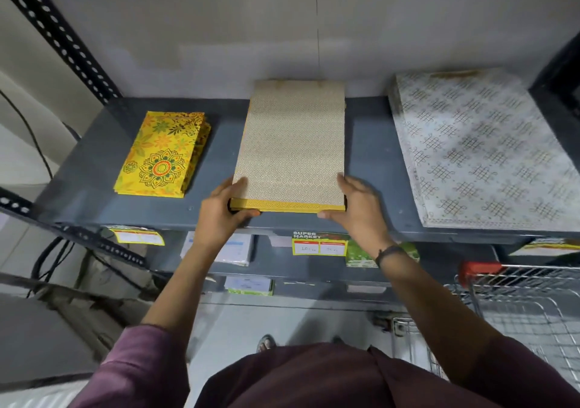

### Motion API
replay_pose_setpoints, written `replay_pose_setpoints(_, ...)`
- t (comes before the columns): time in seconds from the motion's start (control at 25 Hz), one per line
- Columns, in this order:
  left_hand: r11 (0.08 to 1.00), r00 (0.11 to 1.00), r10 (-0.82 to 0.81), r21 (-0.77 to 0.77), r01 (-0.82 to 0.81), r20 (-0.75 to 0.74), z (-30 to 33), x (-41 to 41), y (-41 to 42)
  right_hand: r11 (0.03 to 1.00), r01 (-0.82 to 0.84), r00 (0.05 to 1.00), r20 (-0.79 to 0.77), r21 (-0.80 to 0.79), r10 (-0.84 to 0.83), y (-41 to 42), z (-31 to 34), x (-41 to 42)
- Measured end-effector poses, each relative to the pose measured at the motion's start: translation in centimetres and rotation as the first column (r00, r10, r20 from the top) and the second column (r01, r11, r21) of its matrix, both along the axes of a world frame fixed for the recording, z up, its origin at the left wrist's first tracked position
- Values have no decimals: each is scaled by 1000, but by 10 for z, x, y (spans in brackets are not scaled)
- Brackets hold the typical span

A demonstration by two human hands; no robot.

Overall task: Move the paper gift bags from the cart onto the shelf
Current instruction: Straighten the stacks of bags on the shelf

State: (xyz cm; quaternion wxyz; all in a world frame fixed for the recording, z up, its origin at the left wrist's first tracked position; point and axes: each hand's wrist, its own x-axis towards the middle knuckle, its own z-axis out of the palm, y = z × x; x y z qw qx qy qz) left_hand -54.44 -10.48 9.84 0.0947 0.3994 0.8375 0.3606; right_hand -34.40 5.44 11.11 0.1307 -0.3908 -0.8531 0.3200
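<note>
Lying flat at the middle of the grey shelf (pixel 370 156), the beige gift bag stack (pixel 290 144) is gripped at its near corners by the left hand (pixel 219 210) and right hand (pixel 357 206); left of it sit yellow floral bags (pixel 161 153), right of it white patterned bags (pixel 480 156), and the wire cart (pixel 518 307) stands below.
</note>
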Motion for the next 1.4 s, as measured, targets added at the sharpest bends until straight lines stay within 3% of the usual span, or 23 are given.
replay_pose_setpoints(0.36, 992, 996, 70, 99, -76, 61, -2, 10, -4, 997, 71, 988, -136, -42, -76, -8, 1, 8)
replay_pose_setpoints(0.76, 984, 984, 111, 122, -129, 140, -4, 12, -7, 991, 134, 974, -180, -30, -137, -15, 0, 12)
replay_pose_setpoints(1.0, 988, 988, 109, 93, -119, 106, -3, 12, -9, 991, 102, 976, -184, -87, -116, -16, -1, 14)
replay_pose_setpoints(1.08, 987, 992, 128, 93, -128, 11, 2, 26, -4, 991, 99, 969, -220, -92, -117, -13, 5, 21)
replay_pose_setpoints(1.24, 980, 972, -47, 177, 89, -229, 16, 78, 28, 971, 233, 920, -336, 52, -202, 13, 26, 55)
replay_pose_setpoints(1.4, 902, 878, -411, 34, 431, -245, 19, 158, 98, 839, 477, 870, -278, 262, -407, 78, 34, 132)
